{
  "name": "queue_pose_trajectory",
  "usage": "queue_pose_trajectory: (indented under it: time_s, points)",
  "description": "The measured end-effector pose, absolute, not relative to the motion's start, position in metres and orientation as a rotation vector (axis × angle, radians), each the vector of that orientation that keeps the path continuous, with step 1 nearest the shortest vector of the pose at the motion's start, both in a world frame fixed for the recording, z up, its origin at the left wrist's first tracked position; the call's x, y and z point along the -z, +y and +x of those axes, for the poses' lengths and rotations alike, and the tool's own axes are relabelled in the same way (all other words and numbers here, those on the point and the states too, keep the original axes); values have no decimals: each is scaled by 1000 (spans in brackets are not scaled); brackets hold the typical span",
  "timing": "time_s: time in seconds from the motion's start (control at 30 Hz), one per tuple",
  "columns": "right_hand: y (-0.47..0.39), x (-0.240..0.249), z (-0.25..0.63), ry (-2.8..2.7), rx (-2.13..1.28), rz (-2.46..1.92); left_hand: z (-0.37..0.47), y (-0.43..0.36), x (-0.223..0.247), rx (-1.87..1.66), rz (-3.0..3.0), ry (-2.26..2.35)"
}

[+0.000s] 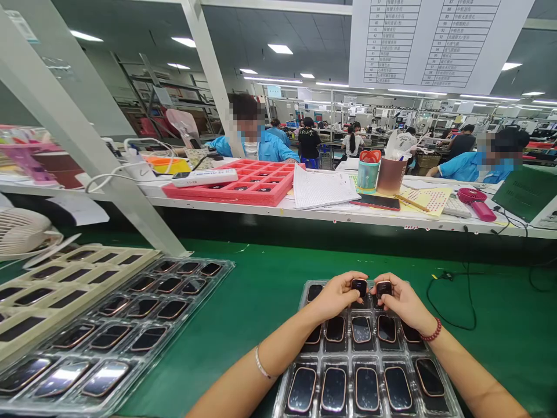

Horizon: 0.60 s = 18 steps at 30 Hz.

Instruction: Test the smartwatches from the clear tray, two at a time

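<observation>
My left hand (pixel 346 290) is closed on a smartwatch case (pixel 359 287) with a dark screen, held between thumb and fingers. A second smartwatch case (pixel 383 288) is pinched in my right hand (pixel 398 296), close beside the first. Both are above the back row of a clear plastic tray (pixel 319 355) on the green bench. Rows of similar gold-rimmed watch cases (pixel 368 388) lie screen up in its pockets. My hands and the held cases hide part of the back row.
At left lie another clear tray (pixel 174 328) of watch cases and a cream tray (pixel 143 255) with dark screens. A white shelf (pixel 261 213) crosses behind, bearing a red foam tray (pixel 278 197), papers (pixel 324 188) and cups (pixel 368 174). A black cable (pixel 472 302) lies at right. Co-workers in blue sit beyond.
</observation>
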State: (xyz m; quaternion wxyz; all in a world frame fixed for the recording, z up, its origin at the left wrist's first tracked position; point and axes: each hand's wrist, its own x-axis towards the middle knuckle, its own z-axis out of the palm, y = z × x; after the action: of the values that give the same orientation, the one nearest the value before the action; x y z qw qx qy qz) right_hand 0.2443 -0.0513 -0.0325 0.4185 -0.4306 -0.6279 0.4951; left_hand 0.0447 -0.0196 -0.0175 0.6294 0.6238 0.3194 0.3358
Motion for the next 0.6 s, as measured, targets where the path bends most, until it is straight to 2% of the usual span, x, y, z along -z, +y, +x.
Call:
queue_pose_trajectory:
  time_s: [0.6]
  points:
    - [-54, 27, 243, -1607, -1248, -1046, 44, -18, 21, -749, 1460, 758]
